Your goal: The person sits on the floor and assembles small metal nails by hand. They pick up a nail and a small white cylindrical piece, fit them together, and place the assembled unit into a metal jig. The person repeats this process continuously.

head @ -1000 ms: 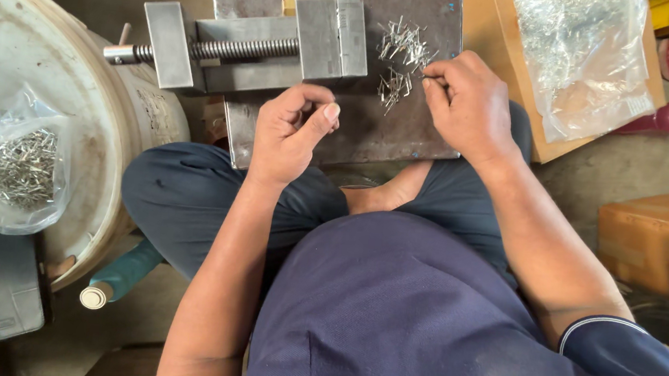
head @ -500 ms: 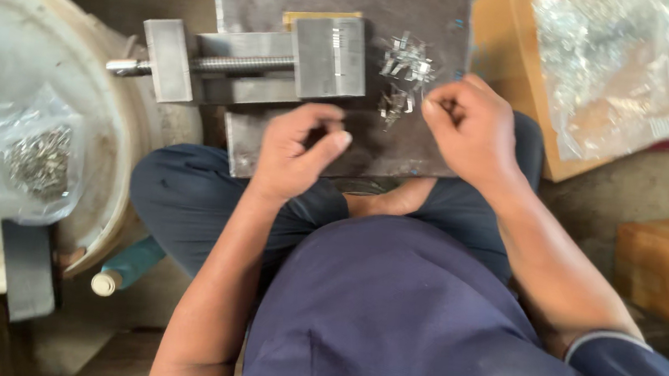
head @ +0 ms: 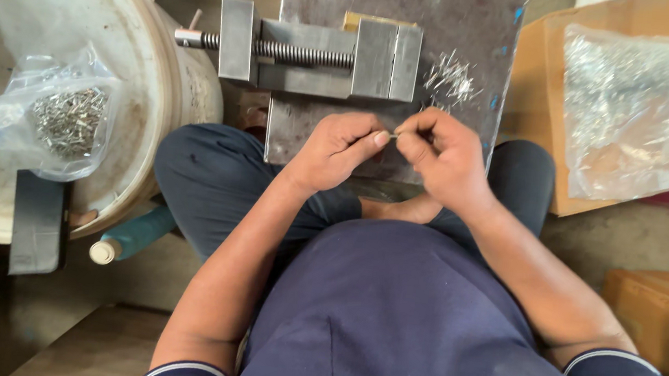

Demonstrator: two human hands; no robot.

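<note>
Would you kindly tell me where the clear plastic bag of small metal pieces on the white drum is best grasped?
Pinch the clear plastic bag of small metal pieces at its loose crumpled top edge, coming from above: the pieces sag low, leaving empty film there.

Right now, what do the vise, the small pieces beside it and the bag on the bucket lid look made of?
Vise: dull grey metal, probably steel, with a threaded screw. Small pieces: thin, shiny, likely metal; too small to tell more. Bag: clear, crinkled plastic film showing similar pieces inside.
</note>
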